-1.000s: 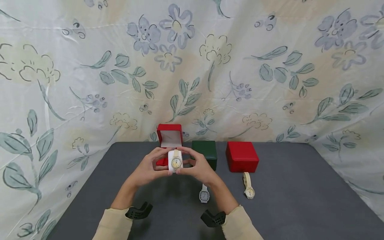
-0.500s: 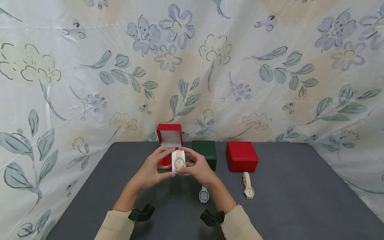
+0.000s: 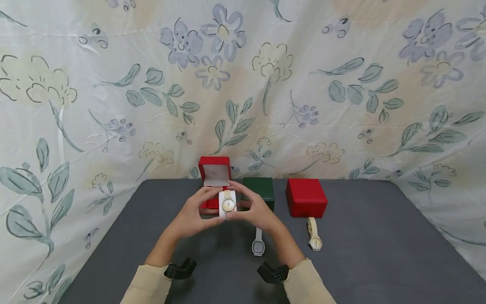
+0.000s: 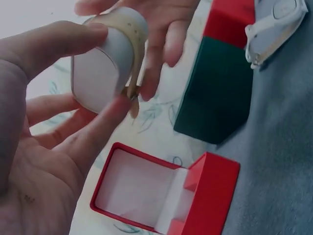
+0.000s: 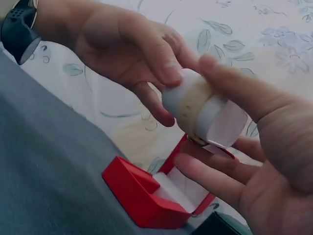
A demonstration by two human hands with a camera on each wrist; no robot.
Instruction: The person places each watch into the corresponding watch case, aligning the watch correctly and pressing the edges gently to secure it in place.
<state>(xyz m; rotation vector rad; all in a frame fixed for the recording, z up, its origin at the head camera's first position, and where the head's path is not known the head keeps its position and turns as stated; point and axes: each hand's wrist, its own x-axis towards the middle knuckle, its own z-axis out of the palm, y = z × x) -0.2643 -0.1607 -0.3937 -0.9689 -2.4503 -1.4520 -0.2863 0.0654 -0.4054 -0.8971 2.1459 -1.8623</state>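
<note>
In front of me both hands hold a white watch cushion point(image 4: 95, 78) with a cream-strapped wristwatch point(image 3: 228, 205) wrapped round it, its dial towards the head camera. My left hand point(image 3: 193, 216) grips the cushion, thumb on top and fingers beneath, as the left wrist view shows. My right hand point(image 3: 259, 213) has its thumb at the strap's upper side and its fingertips by the buckle below. Behind the hands stands an open red watch box point(image 3: 214, 161), lid raised, white inside its lid. The right wrist view shows red dividers inside it, and the hands hide part of its base.
A closed green box point(image 3: 262, 185) and a closed red box point(image 3: 306, 197) stand to the right of the open one. On the grey table point(image 3: 364, 253) lie a white square-dial watch point(image 3: 258, 247) and another cream watch point(image 3: 314, 241). A floral cloth point(image 3: 235, 105) hangs behind.
Both hands have shifted slightly right with the watch and cushion. The right hand's fingers have lifted a little, and more of the white watch's strap shows. The boxes stay put.
</note>
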